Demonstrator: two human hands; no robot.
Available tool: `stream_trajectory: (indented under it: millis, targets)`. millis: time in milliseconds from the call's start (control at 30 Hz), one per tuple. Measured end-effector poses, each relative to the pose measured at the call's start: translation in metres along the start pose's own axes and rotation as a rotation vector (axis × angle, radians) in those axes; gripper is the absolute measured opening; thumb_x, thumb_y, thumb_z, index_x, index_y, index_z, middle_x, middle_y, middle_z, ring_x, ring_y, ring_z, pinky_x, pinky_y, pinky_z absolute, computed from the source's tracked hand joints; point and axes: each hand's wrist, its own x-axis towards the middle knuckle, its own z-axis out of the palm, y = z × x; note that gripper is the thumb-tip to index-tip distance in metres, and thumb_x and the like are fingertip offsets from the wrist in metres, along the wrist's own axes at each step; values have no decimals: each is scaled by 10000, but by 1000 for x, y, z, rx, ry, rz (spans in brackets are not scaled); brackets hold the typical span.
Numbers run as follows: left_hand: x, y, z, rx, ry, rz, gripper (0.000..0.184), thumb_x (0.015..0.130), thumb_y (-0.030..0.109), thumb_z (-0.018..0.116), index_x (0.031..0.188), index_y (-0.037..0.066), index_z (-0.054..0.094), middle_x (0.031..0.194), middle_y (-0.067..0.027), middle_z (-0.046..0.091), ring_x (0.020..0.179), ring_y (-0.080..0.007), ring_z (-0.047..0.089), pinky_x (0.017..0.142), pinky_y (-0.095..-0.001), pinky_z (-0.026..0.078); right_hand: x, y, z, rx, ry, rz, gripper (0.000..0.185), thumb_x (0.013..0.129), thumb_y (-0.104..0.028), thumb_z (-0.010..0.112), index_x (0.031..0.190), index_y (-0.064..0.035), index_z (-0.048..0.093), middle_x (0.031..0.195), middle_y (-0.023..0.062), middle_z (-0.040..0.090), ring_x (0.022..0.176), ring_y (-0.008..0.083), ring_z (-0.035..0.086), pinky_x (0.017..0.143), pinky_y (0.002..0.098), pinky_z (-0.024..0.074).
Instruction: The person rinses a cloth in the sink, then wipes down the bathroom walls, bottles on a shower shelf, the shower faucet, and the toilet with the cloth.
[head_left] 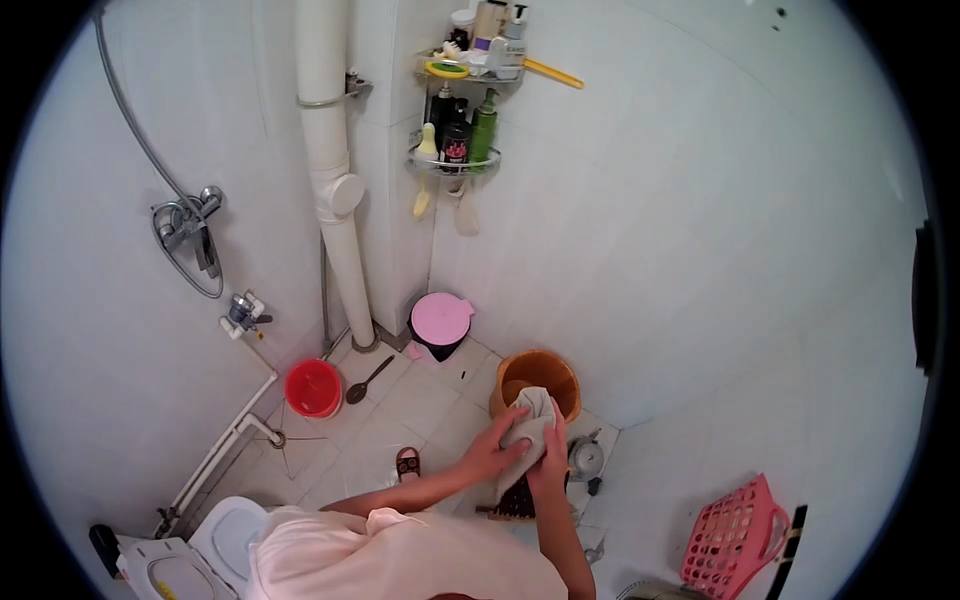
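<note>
A light grey-beige cloth [527,432] is bunched up between my two hands, in front of the near rim of an orange-brown bucket [571,387]. My left hand [495,447] grips the cloth from the left, its thumb across the front. On the right side my right hand [549,455] holds the same cloth, fingers pointing up along its edge. One end of the cloth hangs down below my left hand. Beneath the hands a dark slatted object [517,500] shows in part.
A red bucket [313,389] and a dark brush or ladle [370,380] lie left on the tiled floor. A pink-lidded bin [441,319] stands in the corner under shelves [455,163]. At right is a pink basket [722,537]; a toilet [228,536] is lower left.
</note>
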Motion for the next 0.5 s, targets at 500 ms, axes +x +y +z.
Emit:
stream_trajectory:
  millis: [500]
  targets:
    - [211,-4,-231,255,229,80,495,816,44,680,1274,82,496,1189,-79,571,1006,-175,594,850,-311,486,191,-2,55,-96,185,-115,411,963,-139,483,1355,-36,414,1287,135,528,1151,253,539,973,378,456]
